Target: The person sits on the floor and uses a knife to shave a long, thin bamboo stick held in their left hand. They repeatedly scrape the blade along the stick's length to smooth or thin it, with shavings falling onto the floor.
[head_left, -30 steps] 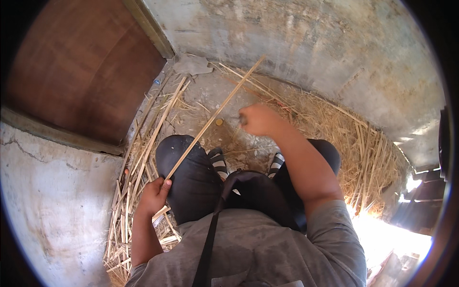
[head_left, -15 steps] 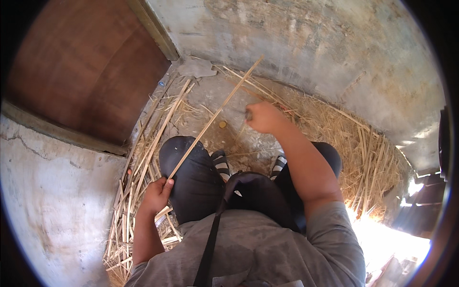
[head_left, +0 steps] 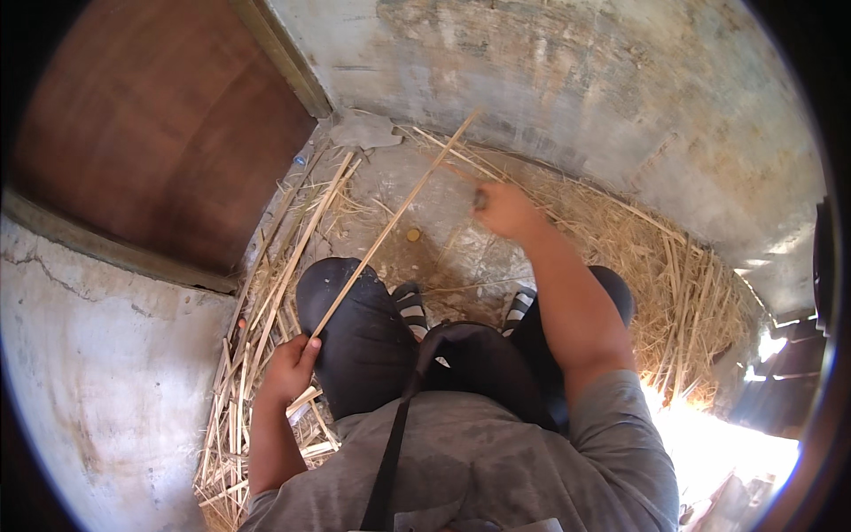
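A long, thin bamboo strip [head_left: 396, 218] slants up and away from my left hand [head_left: 288, 368]. My left thumb and fingers pinch its near end beside my left knee, and its length passes over that knee. My right hand [head_left: 510, 211] is closed in a fist out in front of my right knee, to the right of the strip and apart from it. A small dark end of some object [head_left: 481, 200] shows at the fist; the rest of it is hidden or blurred, so its kind cannot be made out.
Many loose bamboo strips [head_left: 306, 235] lie along the left wall and by the brown door panel [head_left: 160, 133]. Shavings and strips [head_left: 656, 257] heap up along the right wall. A small yellow round object [head_left: 413, 235] sits on the floor before my sandalled feet.
My right fist has moved a little to the right, away from the strip. The strip's far end has dipped slightly left; my left hand keeps its pinch.
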The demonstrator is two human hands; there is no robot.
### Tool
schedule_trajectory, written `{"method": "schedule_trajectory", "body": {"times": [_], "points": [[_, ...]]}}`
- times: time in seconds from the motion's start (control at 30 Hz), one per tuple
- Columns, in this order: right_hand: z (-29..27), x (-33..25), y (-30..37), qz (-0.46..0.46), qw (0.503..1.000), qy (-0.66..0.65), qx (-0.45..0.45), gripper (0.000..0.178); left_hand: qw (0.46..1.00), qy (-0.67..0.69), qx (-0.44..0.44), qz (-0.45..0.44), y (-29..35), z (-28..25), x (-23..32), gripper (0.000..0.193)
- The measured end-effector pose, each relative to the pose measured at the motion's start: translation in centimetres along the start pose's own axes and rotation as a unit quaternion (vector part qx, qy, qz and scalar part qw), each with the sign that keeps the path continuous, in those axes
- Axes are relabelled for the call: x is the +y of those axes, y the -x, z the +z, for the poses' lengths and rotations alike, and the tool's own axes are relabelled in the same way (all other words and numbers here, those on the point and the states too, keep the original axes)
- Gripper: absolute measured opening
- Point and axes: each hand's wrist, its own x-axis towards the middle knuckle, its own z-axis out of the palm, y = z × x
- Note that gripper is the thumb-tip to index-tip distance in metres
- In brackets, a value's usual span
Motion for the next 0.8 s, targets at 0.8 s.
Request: {"method": "schedule_trajectory", "body": {"times": [0.8], "points": [[1.7, 3.2, -0.9, 0.077, 0.996, -0.024, -0.029, 0.052, 0.998, -0.026, -0.029, -0.04, 1.9, -1.2, -2.9, 0.06]]}}
